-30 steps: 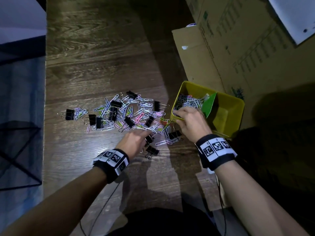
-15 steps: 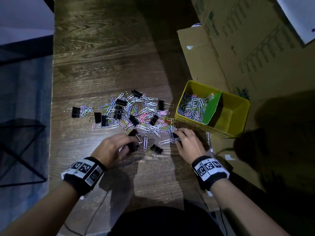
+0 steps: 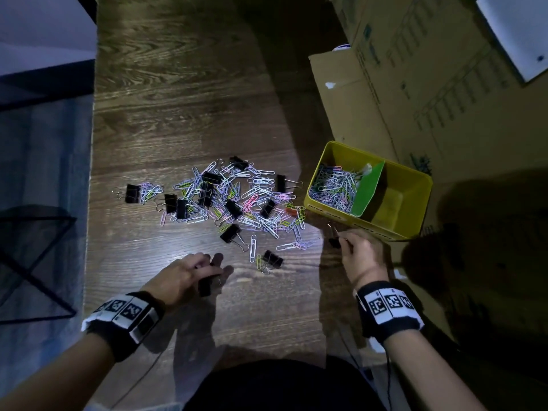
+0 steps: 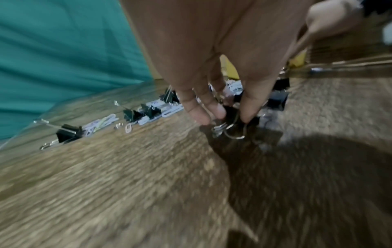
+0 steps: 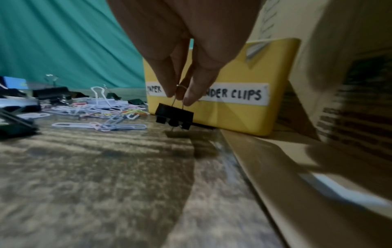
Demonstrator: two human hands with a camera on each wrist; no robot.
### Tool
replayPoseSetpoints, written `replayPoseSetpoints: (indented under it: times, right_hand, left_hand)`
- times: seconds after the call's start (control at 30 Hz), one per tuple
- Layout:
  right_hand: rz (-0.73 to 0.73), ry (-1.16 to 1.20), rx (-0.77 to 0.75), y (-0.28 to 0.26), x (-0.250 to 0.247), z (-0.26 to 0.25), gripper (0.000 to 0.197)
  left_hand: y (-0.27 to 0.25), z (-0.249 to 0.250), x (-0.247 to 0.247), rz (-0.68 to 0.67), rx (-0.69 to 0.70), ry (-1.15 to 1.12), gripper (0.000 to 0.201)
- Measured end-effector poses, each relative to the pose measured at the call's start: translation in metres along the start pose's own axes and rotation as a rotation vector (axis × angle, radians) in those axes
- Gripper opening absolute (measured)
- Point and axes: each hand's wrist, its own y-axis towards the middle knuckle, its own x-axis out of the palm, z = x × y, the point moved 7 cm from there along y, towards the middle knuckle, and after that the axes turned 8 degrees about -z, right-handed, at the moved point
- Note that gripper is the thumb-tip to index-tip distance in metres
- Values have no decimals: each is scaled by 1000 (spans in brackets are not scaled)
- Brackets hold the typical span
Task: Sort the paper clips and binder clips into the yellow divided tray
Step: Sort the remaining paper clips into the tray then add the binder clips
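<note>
A black binder clip (image 5: 174, 116) hangs by its wire handles from the pinching right hand (image 3: 360, 256), long axis level, just in front of the yellow divided tray (image 3: 415, 185). The empty compartment labelled for binder clips lies up and to the right, nearest this hand. The left hand (image 3: 189, 272) grips a second binder clip (image 4: 235, 115) low over the wooden table (image 3: 178, 99).

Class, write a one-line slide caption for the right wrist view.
Right hand pinches a black binder clip by its wire handle, just above the wooden table, before the yellow tray labelled for binder clips.
</note>
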Motion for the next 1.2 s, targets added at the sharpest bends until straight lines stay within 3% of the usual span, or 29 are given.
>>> replayPoseSetpoints:
  times: [0.1, 0.2, 0.27, 0.33, 0.4, 0.47, 0.53, 0.6, 0.73, 0.93, 1.07, 1.2]
  right_hand:
    - [-39, -39, 43, -6, 3, 15, 17]
    - [-63, -92, 32, -10, 4, 12, 16]
    - [-11, -114, -28, -12, 1, -3, 14]
    - [-23, -94, -139, -15, 7, -29, 14]
    - [-151, -101, -297, -18, 28, -62, 20]
    - [-371, -152, -410, -23, 60, -85, 30]
    - [-562, -239, -442, -27, 85, -97, 39]
    - [-640, -332, -440, -29, 98, -100, 36]
    - [-624, -385, -402, -27, 101, -97, 26]
    - [-529, -16, -320, -25, 81, -83, 25]
    - [-369, 21, -165, -19, 44, -40, 25]
    - [-225, 6, 22, -18, 16, 3, 22]
  left_hand:
    - [3, 2, -9, 12, 0, -24, 39]
    - [5, 6, -9, -56, 36, 93, 47]
    - [9, 10, -16, -74, 17, 150, 49]
    - [25, 20, -39, -4, -45, 148, 39]
    - [52, 34, -63, 73, -101, 146, 32]
    - [87, 47, -79, 138, -133, 143, 35]
    - [117, 54, -85, 143, -168, 146, 44]
    - [140, 57, -83, 90, -191, 159, 49]
    - [160, 57, -78, 52, -237, 190, 40]
    - [152, 52, -84, 166, -192, 28, 33]
    - [134, 39, -100, 282, -122, -100, 30]
    - [118, 26, -106, 266, -53, -202, 34]
